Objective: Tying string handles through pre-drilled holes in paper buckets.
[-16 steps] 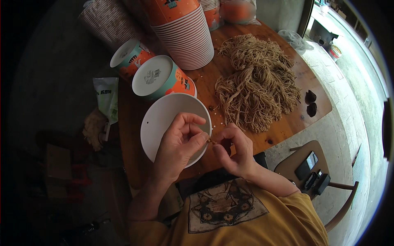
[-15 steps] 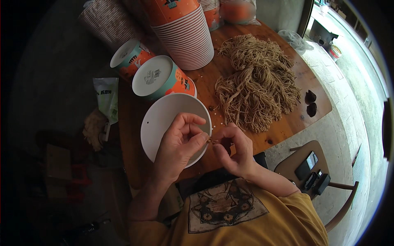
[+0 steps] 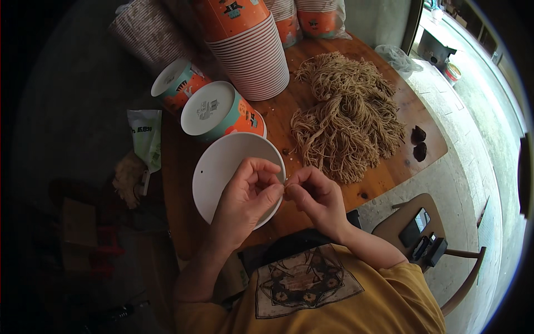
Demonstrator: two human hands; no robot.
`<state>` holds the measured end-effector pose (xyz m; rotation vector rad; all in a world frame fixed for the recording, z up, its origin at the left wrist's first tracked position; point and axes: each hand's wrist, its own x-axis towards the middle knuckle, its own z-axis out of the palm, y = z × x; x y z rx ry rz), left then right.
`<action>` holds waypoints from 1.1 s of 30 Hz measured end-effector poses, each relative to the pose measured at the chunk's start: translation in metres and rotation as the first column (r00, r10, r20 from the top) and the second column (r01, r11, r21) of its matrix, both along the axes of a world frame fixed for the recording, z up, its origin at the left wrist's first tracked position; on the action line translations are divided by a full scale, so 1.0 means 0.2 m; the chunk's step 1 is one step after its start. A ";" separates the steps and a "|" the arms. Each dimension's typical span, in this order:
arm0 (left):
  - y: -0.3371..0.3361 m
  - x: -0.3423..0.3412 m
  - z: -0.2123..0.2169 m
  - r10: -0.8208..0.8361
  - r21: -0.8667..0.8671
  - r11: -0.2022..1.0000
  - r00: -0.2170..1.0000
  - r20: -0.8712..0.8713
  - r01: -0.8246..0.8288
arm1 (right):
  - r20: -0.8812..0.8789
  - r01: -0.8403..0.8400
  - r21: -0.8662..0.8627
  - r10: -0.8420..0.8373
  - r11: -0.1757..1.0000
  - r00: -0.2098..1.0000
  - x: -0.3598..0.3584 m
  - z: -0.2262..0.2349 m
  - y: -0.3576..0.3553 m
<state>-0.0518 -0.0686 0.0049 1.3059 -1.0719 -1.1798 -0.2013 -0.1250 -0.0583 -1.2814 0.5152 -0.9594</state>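
Over the right rim of a white bowl (image 3: 214,172), my left hand (image 3: 247,195) and my right hand (image 3: 320,197) come together fingertip to fingertip. Both are closed in a pinch on a short bit of brown strand (image 3: 286,187), mostly hidden by the thumbs. Beyond my right hand lies a large heap of tan, string-like strands (image 3: 350,122), loosely tangled on the wooden table (image 3: 384,181). A small dark speck sits on the bowl's inner left wall.
Behind the bowl are two overturned orange-and-teal paper tubs (image 3: 208,108) and a tall stack of paper tubs (image 3: 253,61). Two dark lumps (image 3: 420,143) lie near the table's right edge. A chair (image 3: 431,209) at the right holds a phone and small black cases.
My right hand's fingers have closed in toward the left thumb, and the brown strand between them shows less. The whole view has shifted slightly; the heap and bowl stay in place.
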 end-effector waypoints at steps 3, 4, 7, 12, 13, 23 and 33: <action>-0.01 0.01 0.00 -0.012 0.011 1.000 1.000 -0.011 0.012 | 0.020 -0.136 0.190 0.135 0.972 0.991 -0.04 0.04 -0.04; -0.01 0.02 0.00 -0.015 0.038 0.999 0.998 -0.055 0.017 | 0.032 -0.190 0.255 0.188 0.948 0.982 -0.05 0.04 -0.05; -0.02 0.01 -0.01 -0.019 0.076 0.997 0.995 -0.102 0.027 | -0.006 -0.154 0.175 0.157 0.972 0.988 -0.06 0.05 -0.06; -0.03 0.01 -0.01 -0.009 0.068 0.998 0.995 -0.096 0.016 | -0.177 -0.056 -0.341 -0.006 0.938 0.984 -0.06 0.03 -0.08; -0.03 0.02 -0.01 -0.009 0.062 0.998 0.995 -0.104 0.015 | -0.262 -0.083 -0.457 -0.045 0.886 0.964 -0.07 0.04 -0.09; -0.04 0.00 0.01 -0.012 0.082 0.996 0.992 -0.124 0.023 | 0.075 -0.078 0.089 0.072 0.993 0.995 -0.04 0.00 -0.05; -0.02 -0.04 -0.01 -0.055 -0.031 0.997 0.936 0.348 0.071 | 0.067 -0.180 0.295 0.168 0.938 0.983 -0.04 0.02 -0.06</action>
